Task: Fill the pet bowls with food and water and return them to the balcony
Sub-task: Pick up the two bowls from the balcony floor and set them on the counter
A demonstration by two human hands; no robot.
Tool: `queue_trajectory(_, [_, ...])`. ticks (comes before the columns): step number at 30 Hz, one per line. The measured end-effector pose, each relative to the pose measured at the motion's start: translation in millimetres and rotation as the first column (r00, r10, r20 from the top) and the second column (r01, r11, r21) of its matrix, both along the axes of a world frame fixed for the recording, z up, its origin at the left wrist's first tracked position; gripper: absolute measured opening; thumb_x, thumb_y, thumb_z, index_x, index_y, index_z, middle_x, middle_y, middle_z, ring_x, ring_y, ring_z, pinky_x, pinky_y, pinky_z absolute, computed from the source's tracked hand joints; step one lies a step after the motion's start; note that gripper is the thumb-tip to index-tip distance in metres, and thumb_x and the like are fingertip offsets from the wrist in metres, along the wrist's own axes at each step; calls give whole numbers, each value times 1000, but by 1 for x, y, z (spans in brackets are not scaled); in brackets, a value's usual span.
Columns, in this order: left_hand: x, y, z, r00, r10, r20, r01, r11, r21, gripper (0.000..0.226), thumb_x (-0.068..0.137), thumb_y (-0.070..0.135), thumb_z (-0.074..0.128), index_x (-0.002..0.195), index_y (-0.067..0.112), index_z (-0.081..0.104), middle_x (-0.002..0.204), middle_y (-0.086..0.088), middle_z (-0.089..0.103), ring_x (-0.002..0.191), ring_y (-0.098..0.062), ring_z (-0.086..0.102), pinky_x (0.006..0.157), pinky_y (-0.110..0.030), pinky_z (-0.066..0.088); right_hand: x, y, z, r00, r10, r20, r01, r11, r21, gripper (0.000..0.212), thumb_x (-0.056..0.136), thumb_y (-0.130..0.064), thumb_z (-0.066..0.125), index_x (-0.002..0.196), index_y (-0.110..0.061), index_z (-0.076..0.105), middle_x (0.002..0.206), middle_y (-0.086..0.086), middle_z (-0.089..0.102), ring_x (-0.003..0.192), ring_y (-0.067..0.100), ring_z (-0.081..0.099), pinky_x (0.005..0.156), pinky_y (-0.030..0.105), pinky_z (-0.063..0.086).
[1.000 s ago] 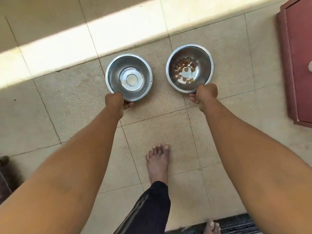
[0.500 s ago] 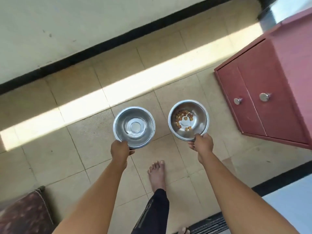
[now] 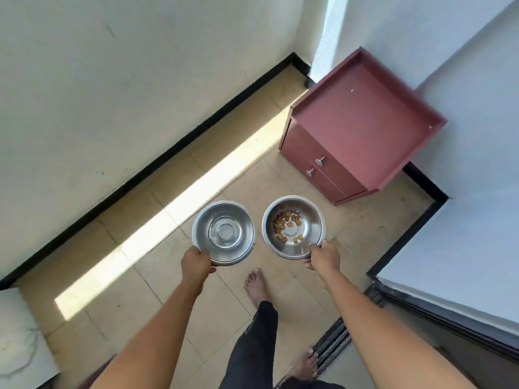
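Two round steel bowls hang side by side above the tiled balcony floor. The left bowl shows only its shiny bottom; I cannot tell whether water is in it. My left hand grips its near rim. In the right bowl lie several brown kibble pieces. My right hand pinches its near right rim, thumb over the edge. Both bowls are held level, clear of the floor.
A red cabinet with two drawer knobs stands in the far right corner. White walls with a black skirting run along the left and right. A dark door track and my bare feet are below the bowls.
Both bowls have been lifted off the floor and are carried higher. The view has pulled back and up, so the cabinet, walls and door track now show.
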State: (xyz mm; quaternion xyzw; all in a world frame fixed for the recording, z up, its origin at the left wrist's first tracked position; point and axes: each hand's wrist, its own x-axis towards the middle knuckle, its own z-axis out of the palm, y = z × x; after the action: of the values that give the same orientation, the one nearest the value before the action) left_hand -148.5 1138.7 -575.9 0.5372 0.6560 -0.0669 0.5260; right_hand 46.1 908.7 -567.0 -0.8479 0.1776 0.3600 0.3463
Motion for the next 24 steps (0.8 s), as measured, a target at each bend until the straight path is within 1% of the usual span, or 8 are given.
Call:
queue_trajectory(3, [7, -26, 37, 996, -86, 24, 86, 996, 11, 17, 102, 8, 45, 103, -1, 59, 102, -23, 68, 85, -44, 75, 73, -49, 63, -2, -36, 45, 999, -5, 42, 3, 999, 37, 18, 101, -8, 56, 84, -8, 59, 74, 15, 71, 53, 20, 68, 47, 28, 57])
queue_trajectory(7, [8, -68, 73, 982, -176, 74, 174, 984, 31, 21, 105, 16, 48, 91, 4, 58, 91, -21, 70, 74, -39, 75, 66, -43, 60, -10, -92, 84, 996, -36, 78, 32, 998, 51, 14, 101, -9, 55, 92, -4, 64, 79, 18, 75, 56, 20, 70, 42, 23, 54])
queue_trajectory(10, [4, -102, 98, 962, -256, 97, 252, 966, 53, 21, 101, 10, 47, 87, -1, 58, 78, -23, 69, 65, -38, 72, 65, -43, 58, -21, -141, 106, 990, -72, 120, 65, 996, 65, 14, 100, -11, 55, 91, -4, 63, 75, 16, 72, 52, 20, 69, 43, 26, 53])
queue_trajectory(13, [0, -140, 127, 931, -342, 126, 334, 939, 83, 22, 99, 7, 47, 81, -2, 57, 68, -24, 66, 60, -36, 70, 63, -42, 56, -34, -198, 130, 983, -77, 165, 70, 996, 52, 14, 97, -15, 57, 87, -8, 64, 70, 12, 73, 50, 19, 70, 47, 30, 56])
queue_trajectory(17, [-3, -187, 157, 863, -483, 149, 471, 875, 111, 27, 99, 7, 47, 79, -5, 61, 56, -21, 68, 53, -34, 70, 55, -36, 56, -51, -274, 156, 972, -93, 215, 86, 995, 40, 21, 98, -21, 56, 84, -8, 65, 65, 11, 73, 45, 19, 69, 49, 32, 56])
queue_trajectory(19, [0, -209, 170, 819, -552, 156, 539, 834, 121, 29, 99, 8, 47, 82, -8, 64, 56, -24, 69, 51, -33, 70, 52, -34, 56, -60, -312, 166, 965, -119, 232, 112, 993, 44, 22, 99, -21, 56, 88, -6, 66, 68, 13, 73, 47, 21, 71, 48, 33, 56])
queue_trajectory(21, [5, -229, 184, 775, -611, 163, 595, 792, 135, 30, 98, 7, 47, 85, -12, 66, 59, -28, 70, 51, -32, 68, 52, -33, 54, -69, -346, 177, 959, -141, 246, 136, 990, 36, 21, 99, -19, 56, 91, -4, 68, 70, 14, 74, 46, 20, 70, 46, 31, 55])
queue_trajectory(24, [17, -256, 206, 703, -690, 170, 675, 723, 145, 30, 97, 6, 47, 83, -11, 67, 62, -34, 70, 54, -33, 67, 56, -36, 54, -89, -393, 196, 943, -199, 267, 198, 980, 29, 20, 99, -19, 57, 85, -11, 69, 63, 7, 73, 39, 13, 66, 40, 26, 53])
